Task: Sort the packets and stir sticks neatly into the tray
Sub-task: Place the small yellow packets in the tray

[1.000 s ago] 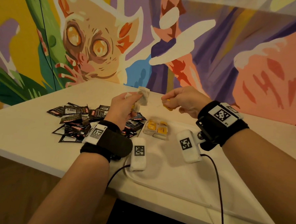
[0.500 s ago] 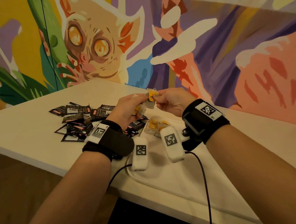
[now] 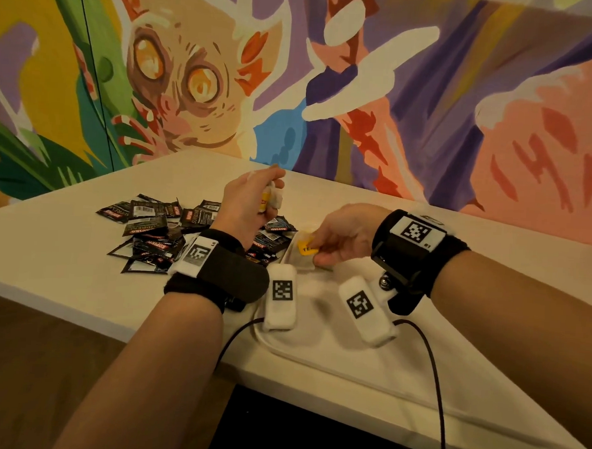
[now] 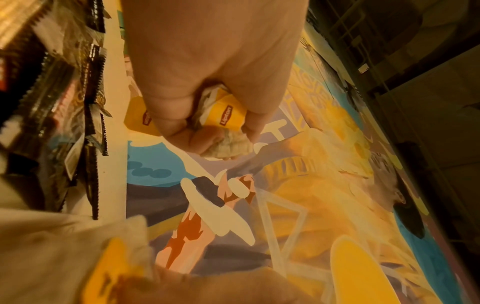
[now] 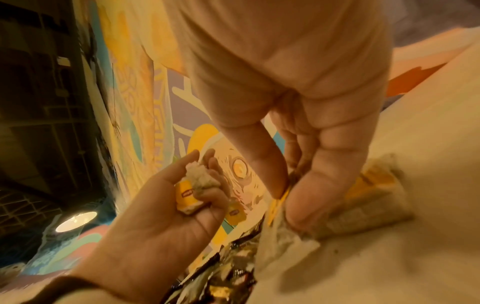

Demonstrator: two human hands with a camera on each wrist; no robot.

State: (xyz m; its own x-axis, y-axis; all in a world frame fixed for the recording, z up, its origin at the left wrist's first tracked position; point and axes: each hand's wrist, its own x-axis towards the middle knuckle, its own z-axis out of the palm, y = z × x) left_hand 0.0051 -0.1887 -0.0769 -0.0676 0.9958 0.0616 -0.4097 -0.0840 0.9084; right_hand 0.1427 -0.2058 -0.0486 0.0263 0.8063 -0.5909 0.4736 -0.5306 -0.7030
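Observation:
My left hand [image 3: 272,195] is raised above the table and grips a small bunch of tea bags [image 4: 226,115] with yellow tags, also seen in the right wrist view as the held tea bags [image 5: 192,189]. My right hand [image 3: 315,251] is low at the far left corner of the white tray [image 3: 274,346]. It pinches the yellow tag [image 3: 308,247] of a tea bag [image 5: 363,197] lying there with others. A heap of dark packets [image 3: 157,230] lies on the table left of the tray. No stir sticks show.
The tray sits at the table's front edge, with its near part bare [image 3: 333,329]. Cables from my wrist cameras hang over that edge. A painted wall [image 3: 431,111] rises right behind the table.
Half a second ago both hands met in the air over the tea bags. Since then my right hand has dropped to the tray with a tea bag, while the left stayed raised.

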